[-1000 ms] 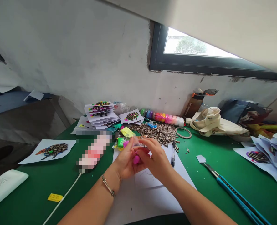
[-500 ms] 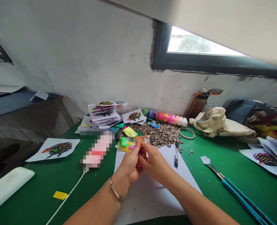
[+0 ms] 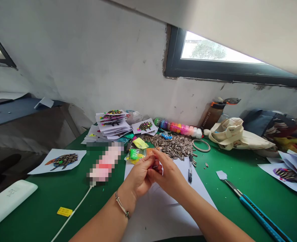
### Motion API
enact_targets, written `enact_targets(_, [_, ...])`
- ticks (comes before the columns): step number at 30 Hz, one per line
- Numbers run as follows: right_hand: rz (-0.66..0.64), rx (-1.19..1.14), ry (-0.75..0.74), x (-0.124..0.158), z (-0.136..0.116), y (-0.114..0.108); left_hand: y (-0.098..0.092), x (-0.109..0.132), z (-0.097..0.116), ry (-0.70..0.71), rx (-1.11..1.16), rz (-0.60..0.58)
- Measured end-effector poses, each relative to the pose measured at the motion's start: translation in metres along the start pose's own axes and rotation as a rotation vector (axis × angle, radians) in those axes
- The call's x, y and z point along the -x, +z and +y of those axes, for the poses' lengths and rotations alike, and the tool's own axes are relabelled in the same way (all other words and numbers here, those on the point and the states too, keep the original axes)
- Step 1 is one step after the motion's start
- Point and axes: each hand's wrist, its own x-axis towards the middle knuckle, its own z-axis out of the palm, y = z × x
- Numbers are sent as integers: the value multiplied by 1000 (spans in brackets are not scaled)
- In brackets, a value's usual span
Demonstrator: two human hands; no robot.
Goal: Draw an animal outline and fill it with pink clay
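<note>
Since the earlier frame the bare hands have drawn closer together, hiding a pink lump that showed between them, and the whole view has slid slightly to the right. Largest comes the green table (image 3: 42,201). On it, under the hands, a white sheet (image 3: 160,215) lies with its long axis running away from the wearer; its visible part bears only faint marks, with neither seeds nor clay attached. Above its far half, the left hand (image 3: 139,178) and right hand (image 3: 169,173) meet, fingers pointing forward and inward. Their fingertips are together and overlap; how firmly they grip, and on what, cannot be told. The pink lump is probably enclosed there, its direction hidden, so handling it looks under way rather than complete. Beyond the sheet spreads a striped seed pile (image 3: 180,146). To its left, a stack of cards (image 3: 115,129) carries seed-covered pictures that seem finished. Smaller, a yellow clay packet (image 3: 140,143) lies just beyond the hands. Smallest, a black pen (image 3: 190,173) rests along the sheet's right edge, lengthwise away from the wearer.
</note>
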Motion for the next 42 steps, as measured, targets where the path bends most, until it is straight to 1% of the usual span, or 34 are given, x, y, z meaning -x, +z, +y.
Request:
enact_targets(3, [34, 9, -6, 0, -1, -4, 4, 2, -3, -41, 66, 30])
enact_targets(5, [46, 12, 2, -1, -1, -5, 6, 4, -5, -44, 106, 34])
enact_targets(8, [75, 7, 18, -2, 0, -4, 9, 6, -8, -16, 120, 30])
enact_targets(10, [82, -18, 21, -3, 1, -3, 10, 6, -10, 14, 111, 55])
enact_targets(12, [55, -89, 25, -3, 1, -1, 10, 5, -12, 27, 88, 88])
enact_targets(15, [-36, -251, 41, -4, -1, -2, 7, 3, -10, 4, 65, 137])
enact_targets(17, [-85, -298, 45, -4, -4, -3, 5, 3, -8, -12, 79, 158])
enact_targets(19, [-83, -260, 45, -3, -7, -5, 6, 4, -6, -33, 91, 159])
enact_targets(21, [-42, -202, 49, -2, -7, -5, 7, 5, -6, -46, 93, 136])
enact_targets(25, [-5, -206, 102, -3, 1, -2, 10, 7, -12, -21, 64, 78])
enact_targets(27, [51, -167, 108, -4, 6, -2, 12, 8, -13, -35, 44, 75])
enact_targets(28, [86, -105, 75, -4, 7, -1, 13, 9, -13, -47, 51, 83])
enact_targets(30, [130, 81, -57, -1, 4, 0, 14, 10, -11, -61, 105, 77])
enact_targets(32, [97, 266, -208, 5, -5, 3, 15, 11, -8, -59, 173, 14])
enact_targets(33, [49, 334, -258, 9, -11, 5, 14, 12, -7, -55, 197, -22])
enact_targets(36, [-19, 395, -340, 19, -26, 9, 14, 13, -6, -74, 222, -87])
enact_targets(38, [-23, 390, -345, 19, -25, 8, 15, 16, -9, -82, 226, -157])
enact_targets(40, [0, 398, -322, 14, -15, 4, 18, 20, -11, -71, 229, -275])
enact_targets(42, [85, 447, -244, 7, -2, 0, 19, 22, -12, -84, 218, -400])
